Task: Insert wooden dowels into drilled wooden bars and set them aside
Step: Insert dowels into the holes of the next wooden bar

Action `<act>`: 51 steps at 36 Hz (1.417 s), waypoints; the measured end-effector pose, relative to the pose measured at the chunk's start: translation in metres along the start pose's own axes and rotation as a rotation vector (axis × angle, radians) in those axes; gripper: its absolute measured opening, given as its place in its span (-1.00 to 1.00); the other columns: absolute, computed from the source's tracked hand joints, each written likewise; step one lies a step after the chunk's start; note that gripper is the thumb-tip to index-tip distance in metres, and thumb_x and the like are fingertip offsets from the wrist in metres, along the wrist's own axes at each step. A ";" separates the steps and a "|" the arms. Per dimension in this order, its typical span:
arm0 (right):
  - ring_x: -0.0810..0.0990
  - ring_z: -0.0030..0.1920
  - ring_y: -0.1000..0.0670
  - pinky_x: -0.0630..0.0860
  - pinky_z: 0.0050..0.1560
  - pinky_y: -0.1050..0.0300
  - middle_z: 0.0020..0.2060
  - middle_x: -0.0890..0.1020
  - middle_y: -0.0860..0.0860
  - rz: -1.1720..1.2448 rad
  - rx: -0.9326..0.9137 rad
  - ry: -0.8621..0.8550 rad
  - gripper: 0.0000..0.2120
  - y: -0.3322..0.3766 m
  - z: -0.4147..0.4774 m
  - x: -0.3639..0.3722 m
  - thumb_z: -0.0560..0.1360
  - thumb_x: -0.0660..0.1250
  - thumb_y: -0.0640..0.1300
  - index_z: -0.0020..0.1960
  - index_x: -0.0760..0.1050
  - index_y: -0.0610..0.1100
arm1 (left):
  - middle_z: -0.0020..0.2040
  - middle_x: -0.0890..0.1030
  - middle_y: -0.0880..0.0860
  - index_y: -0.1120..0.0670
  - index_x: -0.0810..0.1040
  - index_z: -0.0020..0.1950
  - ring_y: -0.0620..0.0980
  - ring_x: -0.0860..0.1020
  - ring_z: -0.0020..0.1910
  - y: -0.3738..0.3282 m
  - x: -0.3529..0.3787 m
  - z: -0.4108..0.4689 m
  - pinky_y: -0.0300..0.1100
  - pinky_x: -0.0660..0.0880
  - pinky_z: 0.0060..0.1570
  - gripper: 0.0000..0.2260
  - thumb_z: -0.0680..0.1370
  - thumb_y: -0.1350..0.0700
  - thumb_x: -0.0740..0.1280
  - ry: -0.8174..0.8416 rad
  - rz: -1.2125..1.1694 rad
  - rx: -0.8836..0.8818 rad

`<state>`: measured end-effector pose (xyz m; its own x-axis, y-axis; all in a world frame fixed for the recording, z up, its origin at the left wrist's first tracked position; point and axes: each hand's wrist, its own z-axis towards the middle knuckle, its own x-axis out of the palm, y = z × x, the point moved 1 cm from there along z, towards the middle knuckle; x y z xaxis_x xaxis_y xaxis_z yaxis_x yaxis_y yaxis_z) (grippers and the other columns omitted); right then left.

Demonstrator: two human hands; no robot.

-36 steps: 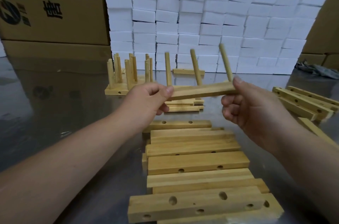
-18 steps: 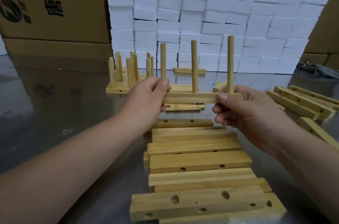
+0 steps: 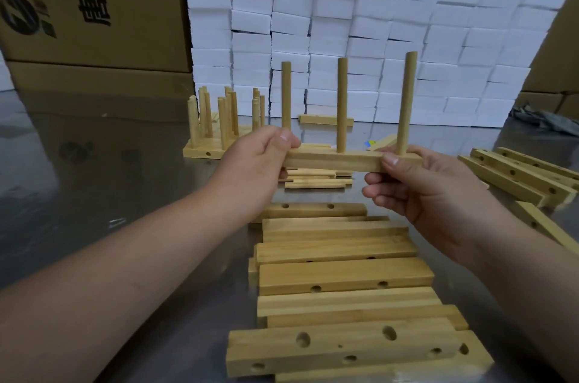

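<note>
I hold a wooden bar (image 3: 332, 160) level above the table, with three dowels (image 3: 342, 103) standing upright in it. My left hand (image 3: 260, 160) pinches its left end and my right hand (image 3: 416, 185) pinches its right end, thumb on the front face. Below lies a pile of drilled bars (image 3: 344, 276) without dowels. At the back left stand finished bars with dowels (image 3: 219, 128). A few loose dowels (image 3: 316, 180) lie under the held bar.
More drilled bars (image 3: 520, 175) lie at the right on the shiny metal table (image 3: 94, 182). A wall of white foam blocks (image 3: 360, 44) stands behind, with cardboard boxes (image 3: 87, 6) around it. One single bar (image 3: 326, 119) lies near the foam.
The bar was tilted with its dowels leaning; it now sits level with the dowels upright. My right hand shifted its hold on the right end.
</note>
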<state>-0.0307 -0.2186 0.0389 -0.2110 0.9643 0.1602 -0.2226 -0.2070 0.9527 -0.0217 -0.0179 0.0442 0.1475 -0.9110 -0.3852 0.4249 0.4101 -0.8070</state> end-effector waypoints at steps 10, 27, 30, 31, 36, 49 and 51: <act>0.65 -0.34 0.02 0.56 -0.34 0.27 -0.37 0.64 -0.05 -0.019 -0.024 -0.030 -0.73 0.000 0.002 -0.008 0.29 0.35 -0.08 -0.04 0.51 -0.14 | 0.04 0.51 -0.14 -0.15 0.40 0.33 -0.19 0.49 -0.01 0.011 -0.007 0.007 -0.32 0.42 -0.11 -0.63 0.52 -0.01 0.29 -0.002 0.039 -0.011; 0.68 -0.26 -0.02 0.58 -0.30 0.25 -0.19 0.70 -0.13 -0.021 0.003 -0.078 -0.64 -0.007 0.006 -0.007 0.40 0.32 -0.09 0.18 0.42 -0.14 | -0.13 0.53 -0.24 -0.14 0.57 0.01 -0.24 0.51 -0.15 0.032 -0.024 0.024 -0.54 0.41 -0.48 -0.82 0.43 0.03 0.42 0.040 0.143 -0.081; 0.69 -0.24 -0.03 0.58 -0.31 0.24 -0.20 0.70 -0.13 -0.010 0.013 -0.143 -0.76 -0.007 0.008 -0.012 0.53 0.26 -0.16 0.20 0.42 -0.13 | -0.06 0.53 -0.20 -0.04 0.58 0.15 -0.27 0.48 -0.13 0.043 -0.039 0.033 -0.52 0.41 -0.34 -0.71 0.43 0.05 0.43 -0.025 0.196 -0.115; 0.69 -0.24 -0.04 0.58 -0.31 0.24 -0.21 0.70 -0.12 -0.012 0.015 -0.155 -0.78 -0.006 0.008 -0.013 0.54 0.25 -0.16 0.19 0.42 -0.13 | -0.01 0.55 -0.14 -0.01 0.58 0.16 -0.24 0.48 -0.10 0.048 -0.044 0.035 -0.45 0.41 -0.18 -0.70 0.43 0.06 0.44 -0.045 0.214 -0.136; 0.68 -0.30 -0.02 0.57 -0.35 0.24 -0.26 0.70 -0.10 -0.038 0.030 -0.160 -0.84 -0.005 0.006 -0.013 0.55 0.23 -0.15 0.13 0.45 -0.12 | 0.12 0.59 0.03 0.06 0.61 0.14 -0.12 0.45 -0.02 0.073 -0.066 0.042 -0.25 0.28 0.02 -0.72 0.43 0.10 0.45 -0.189 0.207 -0.295; 0.63 -0.38 0.01 0.56 -0.39 0.24 -0.32 0.67 -0.07 -0.072 0.078 -0.160 -0.79 -0.007 0.007 -0.014 0.55 0.23 -0.14 0.17 0.46 -0.16 | 0.07 0.61 0.08 0.05 0.59 0.17 0.06 0.54 -0.09 0.118 -0.095 0.050 -0.14 0.46 -0.10 -0.69 0.46 0.03 0.42 -0.322 0.457 -0.491; 0.63 -0.38 0.01 0.55 -0.39 0.24 -0.32 0.67 -0.07 -0.080 0.084 -0.156 -0.79 -0.008 0.007 -0.014 0.55 0.24 -0.14 0.16 0.46 -0.16 | 0.17 0.57 0.07 0.04 0.55 0.21 0.13 0.52 0.10 0.118 -0.096 0.050 -0.02 0.45 0.12 -0.66 0.47 -0.02 0.40 -0.330 0.563 -0.513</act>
<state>-0.0189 -0.2291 0.0310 -0.0444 0.9924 0.1151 -0.1513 -0.1206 0.9811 0.0588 0.1157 0.0088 0.5043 -0.4968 -0.7063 -0.2393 0.7055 -0.6671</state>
